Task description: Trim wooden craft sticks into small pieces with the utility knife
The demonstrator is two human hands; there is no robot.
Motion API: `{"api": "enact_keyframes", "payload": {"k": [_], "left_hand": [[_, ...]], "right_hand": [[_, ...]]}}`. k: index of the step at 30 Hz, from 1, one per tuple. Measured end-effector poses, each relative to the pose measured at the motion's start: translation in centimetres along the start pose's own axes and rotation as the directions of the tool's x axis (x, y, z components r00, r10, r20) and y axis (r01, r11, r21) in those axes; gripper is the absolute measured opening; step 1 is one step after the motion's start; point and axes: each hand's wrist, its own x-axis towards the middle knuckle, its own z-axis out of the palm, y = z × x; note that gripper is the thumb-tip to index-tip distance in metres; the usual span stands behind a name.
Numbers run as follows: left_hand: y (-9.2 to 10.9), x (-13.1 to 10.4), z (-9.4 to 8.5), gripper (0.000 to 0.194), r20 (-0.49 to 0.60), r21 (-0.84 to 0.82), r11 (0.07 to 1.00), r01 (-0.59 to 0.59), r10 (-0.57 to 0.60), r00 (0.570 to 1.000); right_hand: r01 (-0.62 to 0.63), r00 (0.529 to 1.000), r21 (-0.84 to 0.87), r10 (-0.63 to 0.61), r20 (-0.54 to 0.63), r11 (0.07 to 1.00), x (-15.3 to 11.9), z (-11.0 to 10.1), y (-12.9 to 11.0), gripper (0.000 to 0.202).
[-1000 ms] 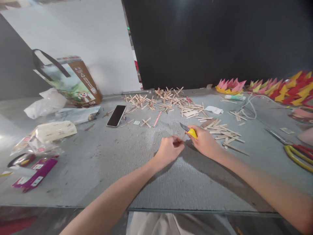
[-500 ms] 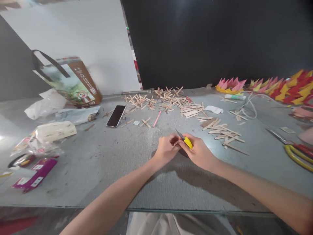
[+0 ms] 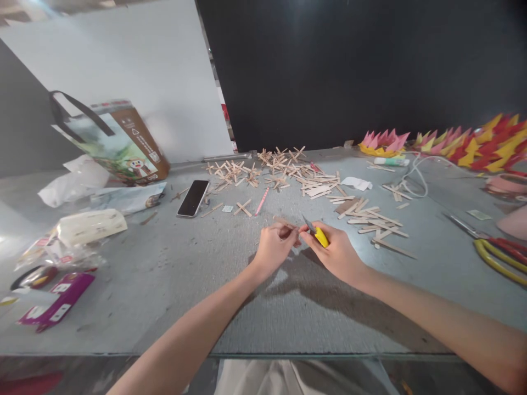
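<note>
My right hand (image 3: 335, 249) is closed around a yellow-handled utility knife (image 3: 321, 237), its blade pointing up and left. Close beside it, my left hand (image 3: 274, 246) is closed on a thin wooden stick (image 3: 284, 221) that shows above the fingers. The two sets of fingertips almost meet over the table. Beyond the hands lie a crossed pair of sticks (image 3: 242, 208) and a pink patterned pencil-like rod (image 3: 262, 201). Loose craft sticks (image 3: 374, 222) are scattered to the right of my right hand.
A heap of star-shaped stick pieces (image 3: 233, 173) lies at the back. The phone (image 3: 193, 198), printed carrier bag (image 3: 123, 145) and purple packet (image 3: 57, 302) are leftward. Scissors (image 3: 494, 252), a glue stick (image 3: 391, 162) and folded-paper crowns (image 3: 385, 142) are rightward.
My hands have turned slightly and the fingertips have shifted; the stick in my left hand now shows above the fingers. The whole view has moved a little.
</note>
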Motion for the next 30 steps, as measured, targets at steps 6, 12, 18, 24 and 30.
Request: {"api": "enact_keyframes", "payload": {"k": [6, 12, 18, 24, 30], "left_hand": [[-0.3, -0.4, 0.4, 0.013, 0.039, -0.041, 0.998, 0.04, -0.038, 0.999], [-0.2, -0.5, 0.7, 0.008, 0.083, 0.042, 0.998, -0.049, 0.045, 0.995], [-0.5, -0.7, 0.7, 0.019, 0.121, 0.187, 0.976, -0.108, 0.086, 0.989], [-0.4, -0.8, 0.7, 0.02, 0.15, 0.233, 0.966, -0.108, 0.074, 0.986], [-0.6, -0.8, 0.8, 0.025, 0.258, 0.355, 0.925, -0.137, 0.044, 0.965]], "right_hand": [[-0.007, 0.997, -0.031, 0.004, -0.071, 1.0, 0.1, 0.2, 0.7, 0.027], [0.151, 0.982, -0.081, -0.159, -0.104, 0.985, 0.2, 0.5, 1.0, 0.021], [0.208, 0.973, -0.092, -0.215, -0.08, 0.974, 0.1, 0.5, 1.2, 0.01], [0.259, 0.961, -0.147, -0.269, -0.055, 0.955, 0.0, 0.1, 1.6, 0.016], [0.266, 0.961, -0.218, -0.275, -0.013, 0.939, 0.1, 0.1, 1.1, 0.009]]}}
